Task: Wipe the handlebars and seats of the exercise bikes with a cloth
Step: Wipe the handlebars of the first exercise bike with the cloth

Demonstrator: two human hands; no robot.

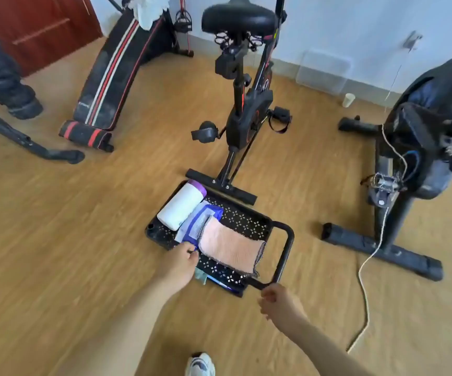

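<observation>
A pink cloth (233,246) lies across a black perforated cart tray (244,221) on the floor. Under it sits a blue-and-white wipes pack (202,217), and a white canister with a purple lid (181,206) lies beside it. My left hand (181,263) pinches the near corner of the wipes pack at the tray's edge. My right hand (277,299) is curled just below the cart's black handle (284,253); whether it grips the bar I cannot tell. A black exercise bike (244,112) with a wide seat (238,19) stands behind the tray. Its handlebars are out of view.
A second exercise bike (414,164) stands at the right with a white cord (366,267) trailing over the floor. A sit-up bench (111,77) leans at the left, beside a person's leg (5,77). A paper cup (349,99) sits by the wall. My shoe (200,365) shows below.
</observation>
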